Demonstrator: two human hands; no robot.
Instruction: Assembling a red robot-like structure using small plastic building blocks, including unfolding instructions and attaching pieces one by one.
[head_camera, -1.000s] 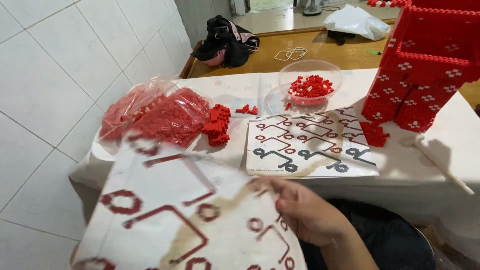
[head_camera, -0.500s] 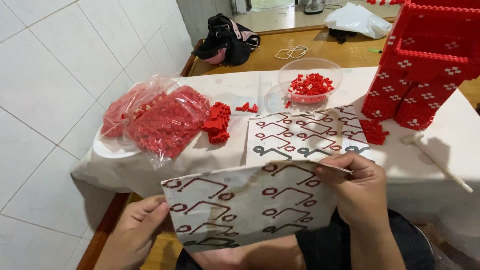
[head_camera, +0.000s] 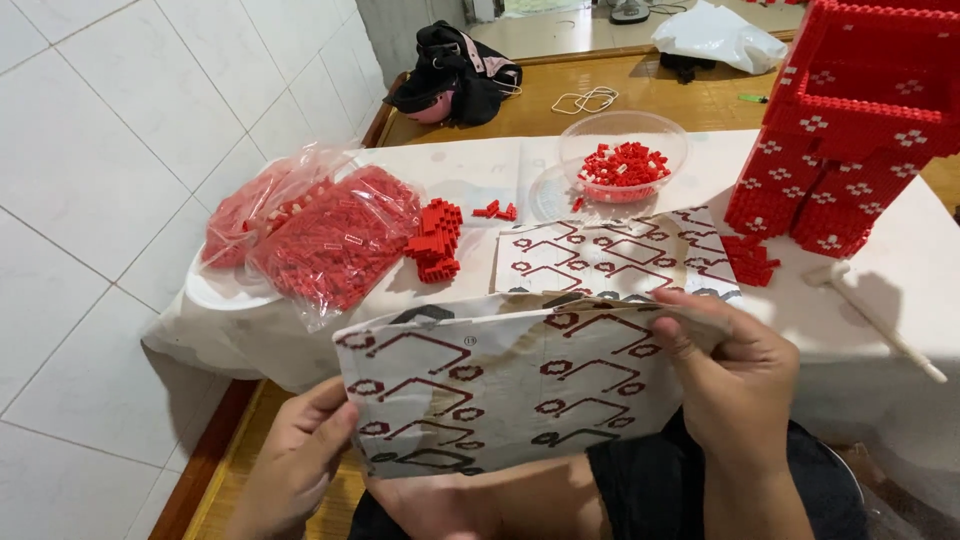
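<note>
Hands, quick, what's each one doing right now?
Left hand: closed on the lower left corner of the patterned sheet.
Right hand: closed on the sheet's upper right edge.

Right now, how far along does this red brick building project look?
A good part looks done: a tall red brick structure stands on the table. In hand: the left hand and right hand hold a patterned sheet. Plenty looks left: full bags of red bricks and a bowl of loose pieces remain unused.
</note>
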